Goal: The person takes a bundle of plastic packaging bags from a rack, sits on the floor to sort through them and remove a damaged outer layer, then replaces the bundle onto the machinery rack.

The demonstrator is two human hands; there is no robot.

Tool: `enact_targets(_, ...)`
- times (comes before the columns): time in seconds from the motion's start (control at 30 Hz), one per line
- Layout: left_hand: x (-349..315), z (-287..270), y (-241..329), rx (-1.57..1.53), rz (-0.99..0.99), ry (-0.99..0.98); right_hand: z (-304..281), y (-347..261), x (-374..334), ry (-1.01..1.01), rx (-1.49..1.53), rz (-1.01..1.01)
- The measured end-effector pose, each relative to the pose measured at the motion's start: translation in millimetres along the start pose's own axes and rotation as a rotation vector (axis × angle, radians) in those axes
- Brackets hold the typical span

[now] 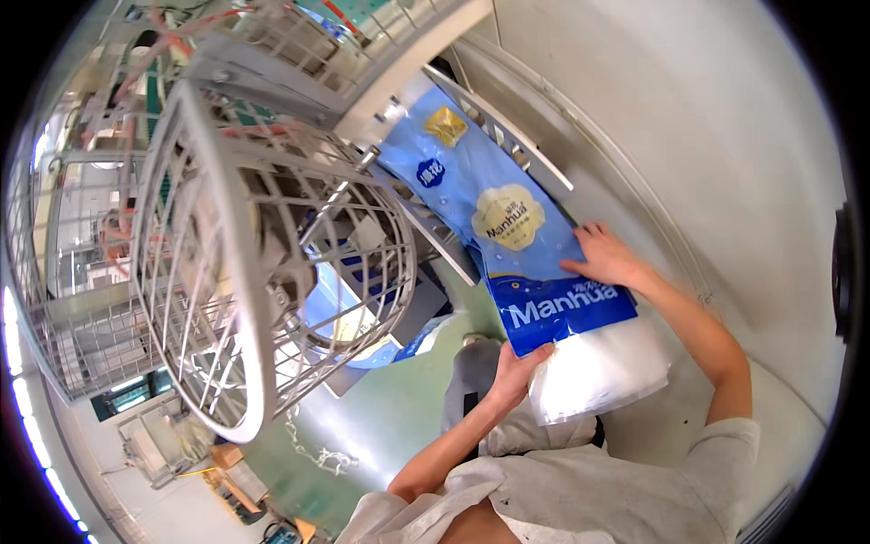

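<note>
A long blue plastic bag (544, 258) with yellow and dark blue labels lies in front of me, its far end between the metal bars of a rack (507, 136). Its near end is a whitish, translucent, shiny part (598, 367). My left hand (518, 372) grips the bag's lower left edge, thumb on top and the other fingers hidden beneath. On the bag's right side rests my right hand (612, 258), its fingers spread out over the blue film.
A round wire guard (258, 272) with a thick grey rim stands close on the left. Beneath it, more blue bag film (340, 304) shows. A pale panel (707, 145) rises on the right. White scraps (322, 458) lie on the green floor (362, 426).
</note>
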State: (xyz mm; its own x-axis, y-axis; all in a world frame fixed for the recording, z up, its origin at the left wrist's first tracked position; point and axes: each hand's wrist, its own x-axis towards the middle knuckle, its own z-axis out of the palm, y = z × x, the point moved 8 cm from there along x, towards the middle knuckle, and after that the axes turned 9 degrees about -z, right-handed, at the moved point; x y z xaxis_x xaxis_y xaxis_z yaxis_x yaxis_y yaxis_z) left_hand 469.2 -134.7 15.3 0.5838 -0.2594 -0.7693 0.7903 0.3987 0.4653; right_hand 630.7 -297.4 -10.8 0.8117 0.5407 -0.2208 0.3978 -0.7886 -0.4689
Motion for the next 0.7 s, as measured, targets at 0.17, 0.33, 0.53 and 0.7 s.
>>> enact_targets(0.17,-4.3,3.1,-3.5,-0.106,0.017,-0.011,43.7,11.8,-71.3,-0.284,1.698,0.667)
enact_targets(0.33,-21.8,18.5,11.1,-0.127,-0.039,-0.036,24.0,24.8,-73.7,-0.3,1.57,0.626)
enact_targets(0.53,-16.9,12.4,5.5,-0.13,-0.101,-0.034,25.7,32.6,-45.3,-0.51,1.509,0.562)
enact_targets(0.7,-1.0,-1.0,-23.2,-0.019,-0.145,-0.009,77.9,58.1,-59.8,-0.626,1.639,0.637)
